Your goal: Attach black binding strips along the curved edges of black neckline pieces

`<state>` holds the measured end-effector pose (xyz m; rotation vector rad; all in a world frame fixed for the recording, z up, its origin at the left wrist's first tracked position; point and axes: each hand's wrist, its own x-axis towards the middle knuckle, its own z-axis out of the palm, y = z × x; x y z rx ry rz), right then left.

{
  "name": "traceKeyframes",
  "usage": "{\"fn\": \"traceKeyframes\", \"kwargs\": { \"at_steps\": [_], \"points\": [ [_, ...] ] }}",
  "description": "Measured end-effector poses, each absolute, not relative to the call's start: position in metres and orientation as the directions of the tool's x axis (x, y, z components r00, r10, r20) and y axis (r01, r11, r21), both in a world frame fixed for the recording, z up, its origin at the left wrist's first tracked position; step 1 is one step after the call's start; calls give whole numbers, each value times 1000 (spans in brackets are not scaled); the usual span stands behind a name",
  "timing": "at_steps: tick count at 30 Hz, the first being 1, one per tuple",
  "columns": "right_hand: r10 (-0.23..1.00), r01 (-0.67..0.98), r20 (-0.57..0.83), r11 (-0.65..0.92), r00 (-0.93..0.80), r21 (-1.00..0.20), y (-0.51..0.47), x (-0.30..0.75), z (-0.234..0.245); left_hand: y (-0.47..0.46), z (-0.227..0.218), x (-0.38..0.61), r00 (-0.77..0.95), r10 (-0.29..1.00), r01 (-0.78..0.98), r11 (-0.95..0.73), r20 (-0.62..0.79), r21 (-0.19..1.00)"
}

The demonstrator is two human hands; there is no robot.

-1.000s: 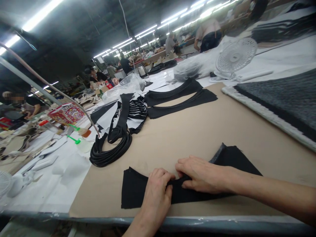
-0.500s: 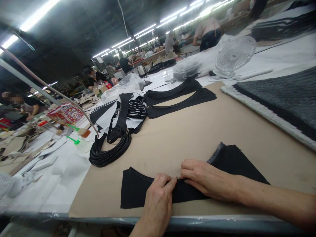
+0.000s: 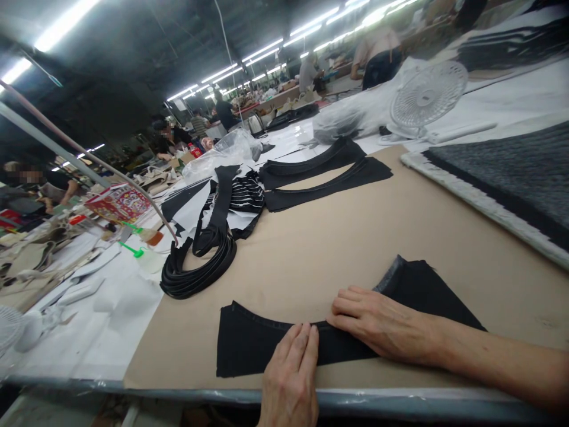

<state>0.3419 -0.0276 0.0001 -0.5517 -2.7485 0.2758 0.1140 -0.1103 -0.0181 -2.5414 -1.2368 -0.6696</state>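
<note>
Black, curved fabric panel (image 3: 340,347) is lying on a smooth tan sheet (image 3: 288,261), close to the near edge of a white-covered tabletop (image 3: 115,338). Its concave edge is facing away from the person, with a narrow band following the curve; towards the right end that band is showing grey and standing up slightly.

The bare left hand (image 3: 291,373) is resting on the middle of the panel, its fingers stretching straight and side by side, their tips touching the curved edge; its grip is staying flat rather than clasping. The bare right hand (image 3: 377,320) is lying across the panel just beside it, fingers bending over the same edge. Whether the right grip is pinching the fabric, I cannot tell, as the hand itself is hiding the fingertips' underside.

Beyond the hands, a curled bundle of thin black strips (image 3: 191,287) is sitting to the left on the tan sheet. Farther back, two more black curved fabric panels (image 3: 329,190) are lying one behind the other. At the right, a grey textured slab with a black border and whitish edge (image 3: 511,172) is slanting across the sheet's side, and a small white fan (image 3: 429,95) is standing behind.
</note>
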Motion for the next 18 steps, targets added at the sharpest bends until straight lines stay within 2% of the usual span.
{"fn": "traceKeyframes", "kwargs": {
  "at_steps": [6,8,13,18],
  "points": [
    [381,323,258,915,-888,-241,-25,345,4,-105,-11,125,450,788,826,-546,420,140],
    [375,321,254,918,-891,-232,-24,345,3,-105,-12,128,434,793,830,-536,429,152],
    [353,302,267,929,-897,-214,-25,346,0,-113,-24,127,436,721,854,-520,539,4],
    [305,269,280,949,-910,-162,-25,347,-2,-125,-33,118,503,707,847,-517,497,-123]
  ]
}}
